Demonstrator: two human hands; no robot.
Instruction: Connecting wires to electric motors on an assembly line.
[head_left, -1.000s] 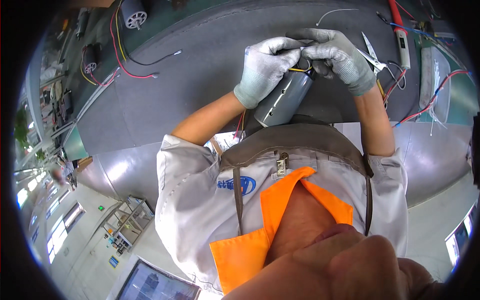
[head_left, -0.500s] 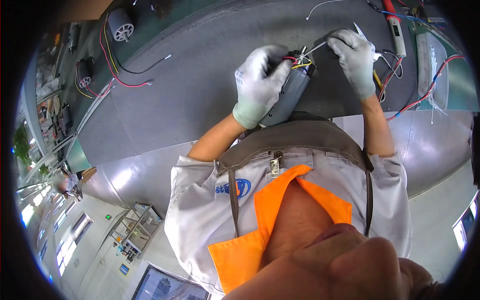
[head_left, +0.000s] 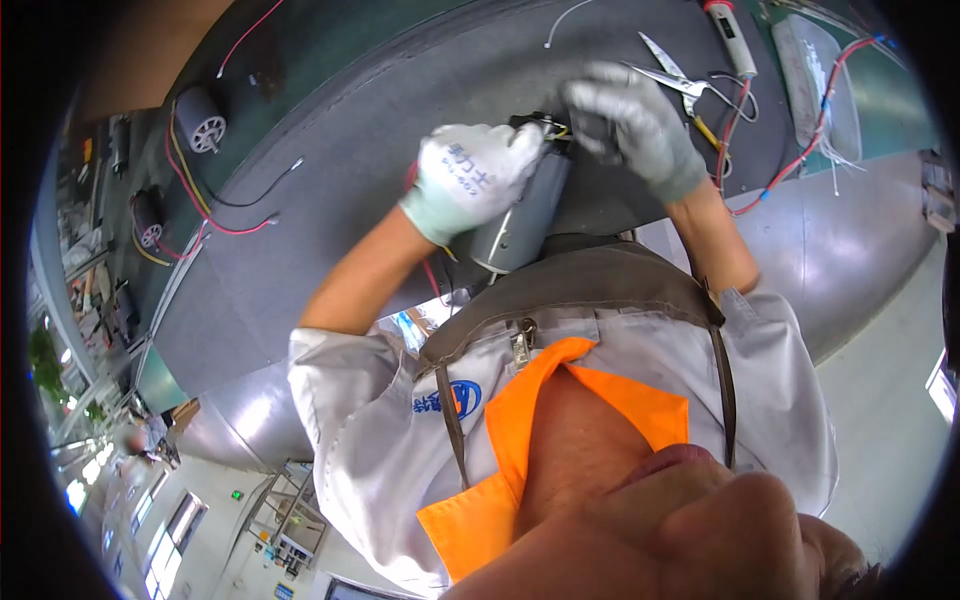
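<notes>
A grey cylindrical motor [head_left: 522, 218] lies tilted in front of me, its near end close to my apron. My gloved left hand [head_left: 475, 178] is closed at the motor's far end, on the wires there. A red wire shows beside that wrist, and red and yellow wire ends [head_left: 435, 275] hang below it. Just right of the motor's far end is my gloved right hand [head_left: 635, 125], its fingers bent and somewhat blurred; whether anything is between them is hidden. A bit of yellow wire [head_left: 562, 131] shows between the hands.
Open scissors [head_left: 675, 75] lie beyond my right hand, beside a red-and-white handled tool [head_left: 733, 40] with its cable. Further right, a clear tray [head_left: 820, 85] holds white strips. Two more wired motors, one larger [head_left: 200, 120] and one smaller [head_left: 147, 220], stand at the left.
My right hand has come left to the motor's far end; the thin white strip it held is no longer visible there. My left hand has turned, showing its back. The scissors are now uncovered.
</notes>
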